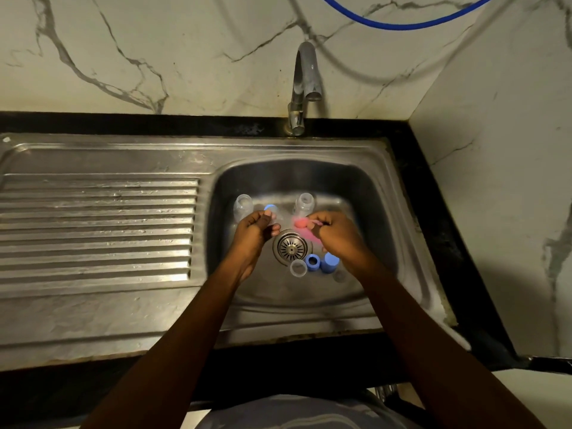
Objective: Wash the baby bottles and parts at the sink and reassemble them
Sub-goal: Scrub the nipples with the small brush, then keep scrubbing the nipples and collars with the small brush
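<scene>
In the sink basin (368, 193), over the drain (291, 247): washing step in hand, judged early, nothing yet reassembled. Right hand (335, 233) curled round a blurred pink piece (301, 224) (sponge or bottle part, not to be told). Left hand (255, 227) curled likewise, beside a small blue piece (270, 208); whether clamped on anything, impossible to tell. Clear bottle (243, 205) at back left, second bottle (305, 203) at back right, both upright, necks bare. Nearer than the drain, side by side: clear cap (298, 268), blue ring (312, 262), blue cap (330, 263). No stream visible at the tap (305, 75). Calls next, probably, for running water, then a rub of each loose part before any screwing together.
</scene>
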`<act>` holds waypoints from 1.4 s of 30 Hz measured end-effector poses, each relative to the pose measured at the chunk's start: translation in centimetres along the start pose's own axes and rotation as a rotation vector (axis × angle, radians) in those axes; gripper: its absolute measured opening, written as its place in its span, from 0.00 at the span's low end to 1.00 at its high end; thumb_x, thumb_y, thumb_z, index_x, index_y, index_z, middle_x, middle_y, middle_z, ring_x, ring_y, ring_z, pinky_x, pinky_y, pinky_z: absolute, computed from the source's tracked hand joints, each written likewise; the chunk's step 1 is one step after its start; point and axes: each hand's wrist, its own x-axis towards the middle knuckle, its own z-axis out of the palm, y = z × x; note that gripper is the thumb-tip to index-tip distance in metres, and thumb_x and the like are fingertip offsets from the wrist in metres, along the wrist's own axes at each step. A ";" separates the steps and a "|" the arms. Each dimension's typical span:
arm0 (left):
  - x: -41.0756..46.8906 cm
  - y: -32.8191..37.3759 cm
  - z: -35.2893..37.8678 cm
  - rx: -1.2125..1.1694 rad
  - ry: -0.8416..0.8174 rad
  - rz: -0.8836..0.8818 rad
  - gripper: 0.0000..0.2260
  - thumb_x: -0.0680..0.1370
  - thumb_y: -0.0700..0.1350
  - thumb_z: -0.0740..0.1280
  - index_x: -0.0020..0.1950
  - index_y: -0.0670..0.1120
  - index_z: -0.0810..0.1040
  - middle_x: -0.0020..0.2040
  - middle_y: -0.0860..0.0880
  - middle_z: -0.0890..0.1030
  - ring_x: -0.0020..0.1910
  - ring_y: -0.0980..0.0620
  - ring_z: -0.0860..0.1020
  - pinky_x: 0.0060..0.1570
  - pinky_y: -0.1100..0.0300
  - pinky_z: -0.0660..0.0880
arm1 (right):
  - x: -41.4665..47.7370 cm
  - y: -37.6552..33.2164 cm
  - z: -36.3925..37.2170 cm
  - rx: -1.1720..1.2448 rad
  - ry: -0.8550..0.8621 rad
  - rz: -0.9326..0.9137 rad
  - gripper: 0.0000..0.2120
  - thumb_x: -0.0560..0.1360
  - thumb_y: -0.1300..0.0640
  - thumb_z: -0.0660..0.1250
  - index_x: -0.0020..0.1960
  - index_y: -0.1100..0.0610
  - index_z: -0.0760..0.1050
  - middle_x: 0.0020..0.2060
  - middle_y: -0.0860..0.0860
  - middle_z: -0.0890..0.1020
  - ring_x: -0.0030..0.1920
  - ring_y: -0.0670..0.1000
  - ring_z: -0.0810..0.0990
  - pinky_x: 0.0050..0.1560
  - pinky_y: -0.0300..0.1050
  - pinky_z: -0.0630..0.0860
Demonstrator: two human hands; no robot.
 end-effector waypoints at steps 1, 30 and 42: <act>0.1 0.2 -0.2 0.008 0.014 -0.017 0.08 0.83 0.41 0.60 0.52 0.37 0.76 0.39 0.44 0.76 0.36 0.51 0.75 0.40 0.64 0.77 | 0.0 0.1 -0.1 0.022 0.037 0.018 0.13 0.75 0.47 0.70 0.45 0.58 0.82 0.33 0.49 0.80 0.25 0.36 0.73 0.25 0.28 0.68; 10.4 -6.6 -3.7 1.718 0.063 0.168 0.13 0.78 0.50 0.68 0.62 0.49 0.78 0.57 0.47 0.80 0.56 0.45 0.78 0.53 0.53 0.73 | 8.8 8.9 3.0 -0.054 0.046 0.117 0.12 0.74 0.41 0.69 0.45 0.49 0.79 0.40 0.48 0.83 0.44 0.49 0.82 0.48 0.49 0.80; 9.8 -6.7 -3.5 1.744 0.092 0.148 0.17 0.77 0.48 0.69 0.64 0.46 0.73 0.61 0.45 0.78 0.62 0.44 0.74 0.57 0.53 0.73 | 8.6 9.8 0.8 -0.100 0.085 0.176 0.10 0.75 0.42 0.69 0.43 0.48 0.80 0.41 0.47 0.84 0.46 0.50 0.82 0.52 0.54 0.80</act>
